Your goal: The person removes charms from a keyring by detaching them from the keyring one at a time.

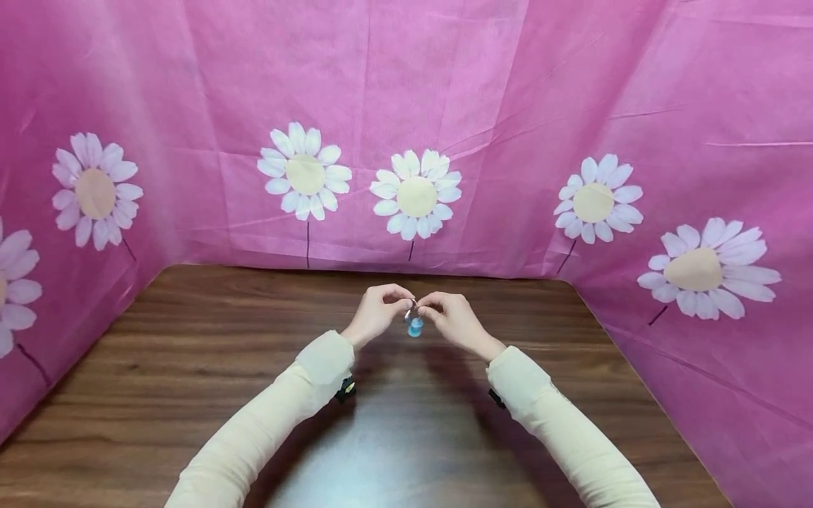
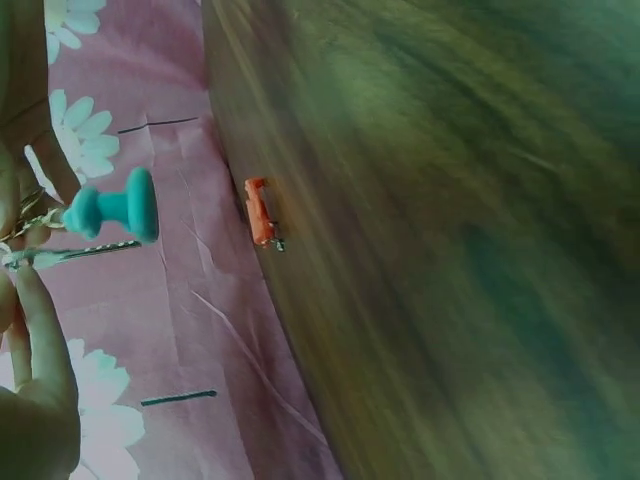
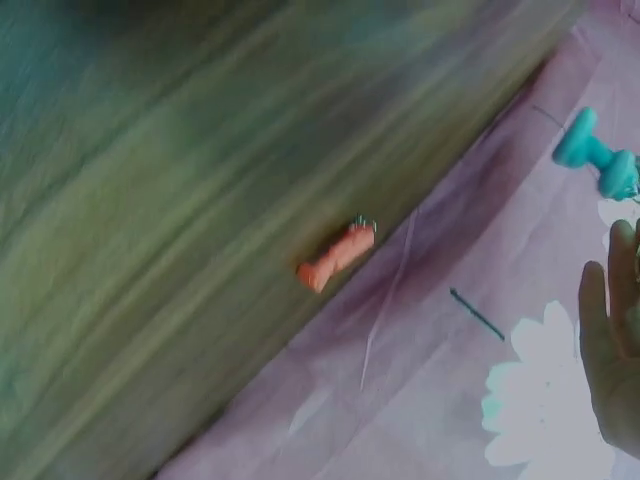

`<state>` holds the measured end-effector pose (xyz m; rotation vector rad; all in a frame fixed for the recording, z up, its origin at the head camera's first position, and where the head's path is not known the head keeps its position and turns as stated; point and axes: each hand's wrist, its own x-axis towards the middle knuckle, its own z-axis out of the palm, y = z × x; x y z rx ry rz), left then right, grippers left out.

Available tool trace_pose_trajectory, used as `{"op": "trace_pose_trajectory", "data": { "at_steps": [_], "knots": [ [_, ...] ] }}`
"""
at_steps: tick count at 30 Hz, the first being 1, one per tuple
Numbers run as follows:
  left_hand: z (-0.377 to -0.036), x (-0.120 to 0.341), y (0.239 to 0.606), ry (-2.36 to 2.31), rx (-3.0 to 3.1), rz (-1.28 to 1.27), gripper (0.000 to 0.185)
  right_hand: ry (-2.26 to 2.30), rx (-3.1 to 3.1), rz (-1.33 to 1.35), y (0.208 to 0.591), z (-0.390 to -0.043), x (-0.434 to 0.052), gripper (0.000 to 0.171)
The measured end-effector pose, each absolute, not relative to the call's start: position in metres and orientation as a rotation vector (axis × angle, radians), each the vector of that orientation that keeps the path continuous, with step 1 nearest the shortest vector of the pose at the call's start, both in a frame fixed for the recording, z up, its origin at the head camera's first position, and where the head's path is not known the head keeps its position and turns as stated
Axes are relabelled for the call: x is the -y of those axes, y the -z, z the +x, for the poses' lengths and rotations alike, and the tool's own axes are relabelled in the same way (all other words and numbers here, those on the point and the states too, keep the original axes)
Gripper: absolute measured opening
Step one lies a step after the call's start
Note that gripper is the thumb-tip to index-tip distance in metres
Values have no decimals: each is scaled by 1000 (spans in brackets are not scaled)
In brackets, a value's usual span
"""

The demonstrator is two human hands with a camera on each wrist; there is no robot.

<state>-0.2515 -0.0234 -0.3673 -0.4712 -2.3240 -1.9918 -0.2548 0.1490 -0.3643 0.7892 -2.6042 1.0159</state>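
Beyond pale sleeves (image 1: 269, 409), pinching key (image 2: 95, 251) with left hand (image 1: 376, 315) and gold chain (image 2: 38, 222) of blue charm (image 1: 415, 327) with right hand (image 1: 459, 323), grips near-closed, above bench (image 1: 190, 353). Likely working at key-to-chain join; for next move, needs steady opposing pinches.

Bright and mostly crisp in the head view, with a whitish glare toward the near edge of the wooden table (image 1: 190, 353), soft shadows under both sleeves (image 1: 254, 430), and fine detail lost at the turquoise pendant (image 1: 415, 327). Stretched at the right side, widening the outermost daisy (image 1: 699, 270). Dimmer, greenish and blurry in both wrist views, with petals washed out.
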Motion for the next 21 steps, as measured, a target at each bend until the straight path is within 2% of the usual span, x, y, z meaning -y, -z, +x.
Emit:
{"op": "trace_pose_trajectory", "data": {
  "at_steps": [7,21],
  "knots": [
    [-261,15,372,2094,2320,-497,18,-925,2601,788,358,-255,-161,8],
    [-261,15,381,2226,2194,-399,20,-1323,2655,595,371,-260,-150,12]
  ]
}}
